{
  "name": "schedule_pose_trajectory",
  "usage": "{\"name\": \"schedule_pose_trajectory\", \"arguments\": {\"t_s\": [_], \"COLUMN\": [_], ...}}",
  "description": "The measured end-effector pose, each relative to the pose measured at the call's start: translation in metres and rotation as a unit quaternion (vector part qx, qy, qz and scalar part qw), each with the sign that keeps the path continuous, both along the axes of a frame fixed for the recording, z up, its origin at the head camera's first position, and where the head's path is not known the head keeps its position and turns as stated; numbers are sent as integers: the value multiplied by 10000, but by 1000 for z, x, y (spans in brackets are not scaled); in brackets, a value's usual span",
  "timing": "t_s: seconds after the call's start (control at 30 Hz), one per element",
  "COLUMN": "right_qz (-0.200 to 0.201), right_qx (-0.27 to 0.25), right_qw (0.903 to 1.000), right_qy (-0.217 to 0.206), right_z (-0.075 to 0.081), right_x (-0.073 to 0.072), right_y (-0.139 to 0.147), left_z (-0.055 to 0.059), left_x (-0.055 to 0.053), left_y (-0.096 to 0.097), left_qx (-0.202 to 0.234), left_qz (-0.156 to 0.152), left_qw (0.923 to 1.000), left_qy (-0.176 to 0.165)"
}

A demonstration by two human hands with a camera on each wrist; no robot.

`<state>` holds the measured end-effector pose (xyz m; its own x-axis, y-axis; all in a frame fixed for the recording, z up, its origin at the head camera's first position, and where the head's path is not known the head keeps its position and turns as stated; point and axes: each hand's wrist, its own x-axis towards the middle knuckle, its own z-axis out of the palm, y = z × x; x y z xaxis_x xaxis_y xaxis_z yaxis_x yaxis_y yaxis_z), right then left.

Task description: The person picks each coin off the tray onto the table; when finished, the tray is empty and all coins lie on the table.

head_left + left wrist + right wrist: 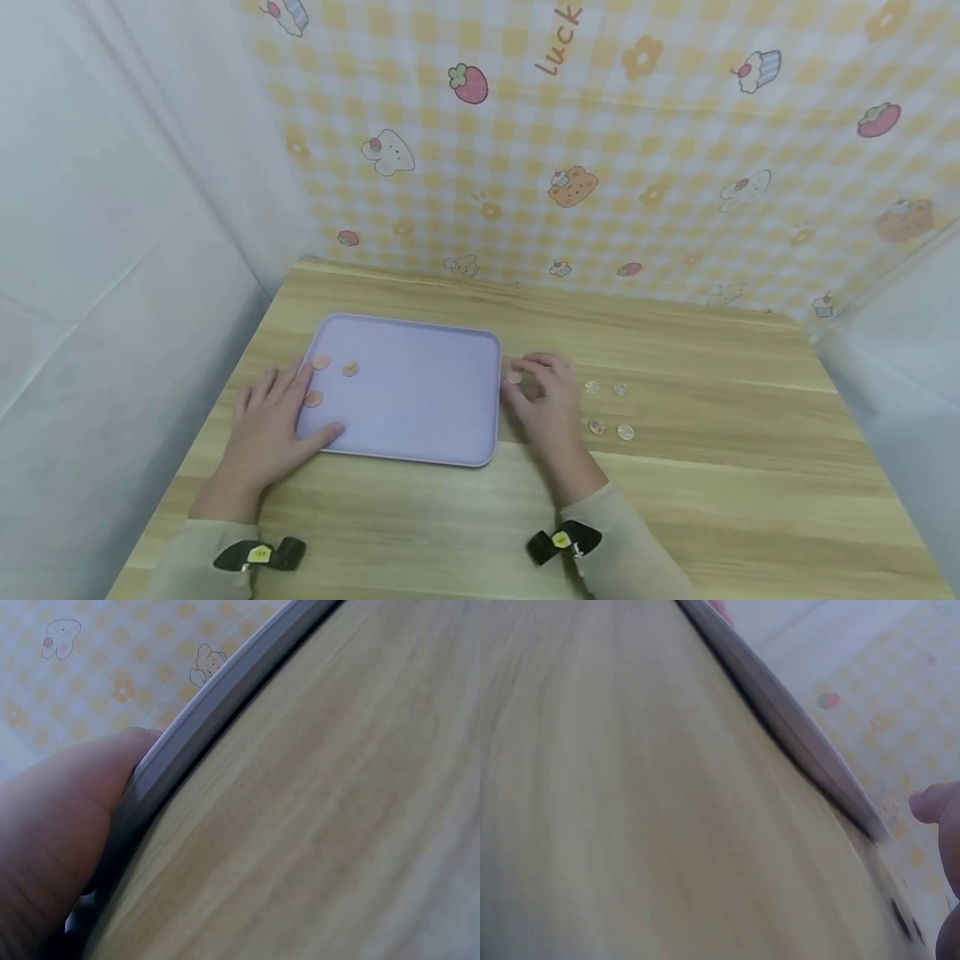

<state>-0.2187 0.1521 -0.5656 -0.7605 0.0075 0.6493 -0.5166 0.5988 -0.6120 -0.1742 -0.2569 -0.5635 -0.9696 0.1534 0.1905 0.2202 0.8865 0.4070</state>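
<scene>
A shallow lilac tray (pixel 420 392) lies on the wooden table. My left hand (pixel 266 429) rests over its left edge, fingers spread and thumb over the near rim; in the left wrist view the thumb (pixel 67 817) touches the tray's side (pixel 187 727). Three copper-coloured coins (pixel 351 368) lie inside the tray near that hand. Just off the tray's right edge, my right hand (pixel 551 408) pinches a coin (pixel 514 377) between thumb and forefinger. The right wrist view shows only a fingertip (pixel 930 802) beside the tray's edge (pixel 802 742); the coin is out of sight there.
Several silvery coins (pixel 597 427) lie in two rows on the table (pixel 712 492) to the right of my right hand. Behind the table hangs a yellow checked cloth (pixel 517 125) with cartoon prints. A pale sheet (pixel 135 208) hangs at the left side.
</scene>
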Motion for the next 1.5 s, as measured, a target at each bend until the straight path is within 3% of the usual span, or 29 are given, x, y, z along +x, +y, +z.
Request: {"name": "schedule_pose_trajectory", "arguments": {"t_s": [0.2, 0.4, 0.73, 0.87, 1.1, 1.5], "right_qz": [-523, -993, -1911, -2085, -2543, -2638], "right_qx": [189, 144, 32, 127, 275, 441], "right_qw": [9984, 9949, 9736, 9671, 9510, 9244], "right_qy": [123, -34, -1245, -1454, -1734, -2719], "right_z": [0, -2, 3, 1, 2, 11], "right_x": [0, 3, 22, 28, 34, 38], "right_y": [45, 97, 158, 179, 197, 198], "left_z": [1, 0, -1, -2, -1, -1], "left_x": [3, 2, 2, 2, 2, 2], "left_y": [0, 0, 0, 0, 0, -1], "left_qx": [-2, -29, -60, -64, -47, -18], "left_qz": [37, 31, 13, 9, 31, 0], "left_qw": [10000, 10000, 10000, 10000, 10000, 9999], "left_qy": [-88, -60, -77, -68, -81, -136]}}
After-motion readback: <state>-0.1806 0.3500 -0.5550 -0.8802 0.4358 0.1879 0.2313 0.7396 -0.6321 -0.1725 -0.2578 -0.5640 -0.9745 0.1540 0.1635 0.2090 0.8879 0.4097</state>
